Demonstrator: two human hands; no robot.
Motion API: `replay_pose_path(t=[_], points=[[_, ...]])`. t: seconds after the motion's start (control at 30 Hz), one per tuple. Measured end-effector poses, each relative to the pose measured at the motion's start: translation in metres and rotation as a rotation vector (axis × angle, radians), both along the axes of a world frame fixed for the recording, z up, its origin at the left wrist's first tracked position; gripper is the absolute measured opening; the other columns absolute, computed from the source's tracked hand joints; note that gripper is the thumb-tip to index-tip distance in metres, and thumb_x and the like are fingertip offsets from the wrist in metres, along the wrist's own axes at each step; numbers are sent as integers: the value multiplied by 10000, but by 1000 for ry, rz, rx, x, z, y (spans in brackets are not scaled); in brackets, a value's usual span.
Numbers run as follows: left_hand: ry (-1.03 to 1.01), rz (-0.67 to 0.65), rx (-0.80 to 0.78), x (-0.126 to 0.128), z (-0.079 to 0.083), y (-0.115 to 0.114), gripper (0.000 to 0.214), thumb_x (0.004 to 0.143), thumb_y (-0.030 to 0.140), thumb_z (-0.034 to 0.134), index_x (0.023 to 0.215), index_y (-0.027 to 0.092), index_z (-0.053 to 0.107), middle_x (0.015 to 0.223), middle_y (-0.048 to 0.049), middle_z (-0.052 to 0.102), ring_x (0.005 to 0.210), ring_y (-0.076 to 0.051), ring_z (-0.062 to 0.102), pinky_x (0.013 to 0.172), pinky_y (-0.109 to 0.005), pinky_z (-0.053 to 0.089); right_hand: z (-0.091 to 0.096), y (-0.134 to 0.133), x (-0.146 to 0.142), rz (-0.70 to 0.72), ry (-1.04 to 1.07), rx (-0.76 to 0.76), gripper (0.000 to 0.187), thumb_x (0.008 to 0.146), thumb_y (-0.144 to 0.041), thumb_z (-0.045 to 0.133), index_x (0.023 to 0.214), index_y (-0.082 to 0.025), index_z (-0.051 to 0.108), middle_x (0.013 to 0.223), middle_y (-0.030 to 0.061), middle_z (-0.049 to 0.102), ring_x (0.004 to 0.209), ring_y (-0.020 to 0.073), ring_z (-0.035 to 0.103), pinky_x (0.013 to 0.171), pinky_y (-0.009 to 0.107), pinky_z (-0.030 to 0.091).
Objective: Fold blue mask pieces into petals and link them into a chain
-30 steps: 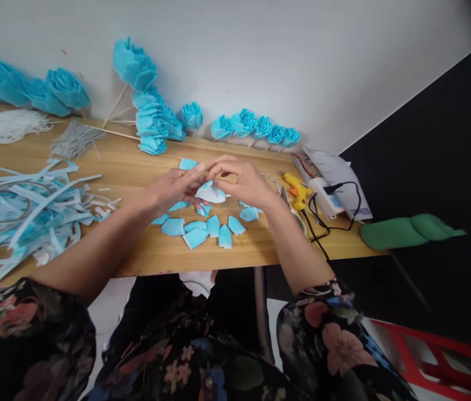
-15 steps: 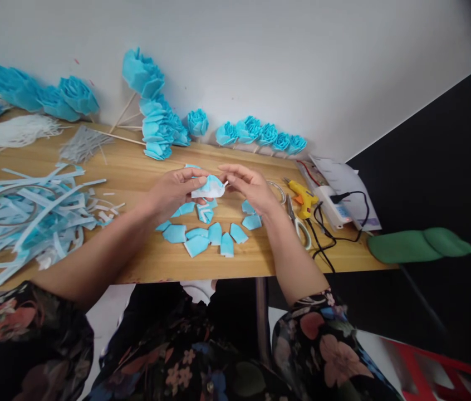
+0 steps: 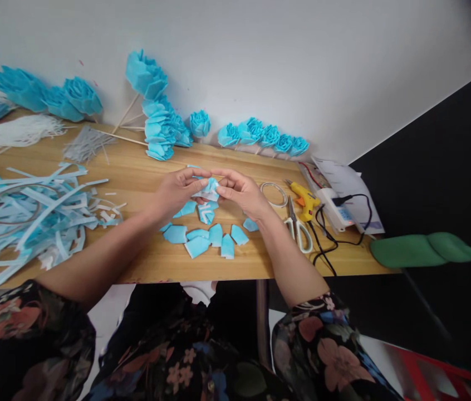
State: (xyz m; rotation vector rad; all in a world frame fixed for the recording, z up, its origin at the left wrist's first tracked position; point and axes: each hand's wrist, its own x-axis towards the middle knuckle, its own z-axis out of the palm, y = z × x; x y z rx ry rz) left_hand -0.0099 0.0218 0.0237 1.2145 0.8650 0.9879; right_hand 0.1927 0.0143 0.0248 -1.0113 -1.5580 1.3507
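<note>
Between my two hands is a small blue-and-white fabric petal (image 3: 209, 189), partly covered by the fingers. My left hand (image 3: 179, 189) is closed, pinching its left side between thumb and fingers. From the other side my right hand (image 3: 241, 192) grips the petal's right edge, also closed. Below the hands, several loose blue petals (image 3: 197, 246) lie spread on the wooden table (image 3: 135, 253). One piece (image 3: 206, 213) with white markings sits right under the fingers.
Finished blue flowers (image 3: 158, 131) on sticks lean along the wall. A heap of pale blue strips (image 3: 47, 211) covers the left. On the right are a tape ring (image 3: 274, 195), scissors (image 3: 298, 228), a yellow glue gun (image 3: 305, 200), a power strip (image 3: 335, 210) and black cables.
My right hand has moved left and closed on the petal, which now looks more crumpled and bunched. The left hand keeps its pinch. The view has shifted slightly.
</note>
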Motion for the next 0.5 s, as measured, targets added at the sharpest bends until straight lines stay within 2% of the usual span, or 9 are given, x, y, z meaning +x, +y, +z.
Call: replay_pose_path(t=[0.23, 0.5], points=[[56, 35, 98, 2, -1, -1, 320, 796, 337, 814, 1055, 181, 708, 699, 4, 700, 612, -142, 654, 618, -269, 556, -4, 1, -2, -6, 20, 1, 532, 773, -475, 825, 1230, -248, 674, 780, -39, 643, 700, 123, 575, 684, 270, 504], [106, 35, 167, 4, -2, -1, 302, 810, 310, 798, 1054, 173, 684, 689, 9, 698, 588, -132, 637, 595, -257, 538, -9, 2, -3, 13, -7, 39, 508, 806, -374, 794, 1279, -251, 654, 772, -48, 606, 673, 113, 523, 634, 254, 452]])
